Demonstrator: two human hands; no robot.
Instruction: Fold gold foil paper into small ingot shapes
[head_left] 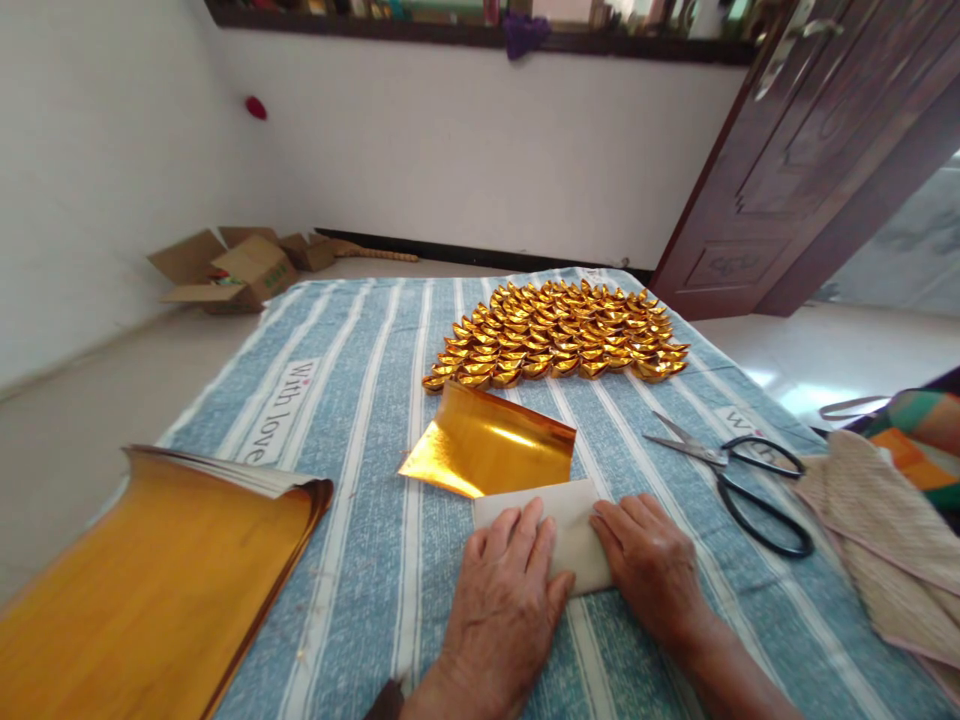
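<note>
On the striped cloth (360, 400), left hand (499, 610) and right hand (652, 570) press flat, fingers spread, on folded gold paper (517, 470); an open cardboard box (232, 270) sits beyond, contents unseen.

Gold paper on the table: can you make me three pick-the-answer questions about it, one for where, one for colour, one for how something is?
1. Where are the scissors?
A. right of the hands
B. on the paper stack
C. on the floor

2. What colour are the little folded shapes?
A. silver
B. gold
C. red

3. How is the sheet under both hands?
A. crumpled
B. rolled up
C. partly folded over

A: they lie beside the right hand.
B: they shine gold.
C: its white back is turned up under the left hand.
</note>
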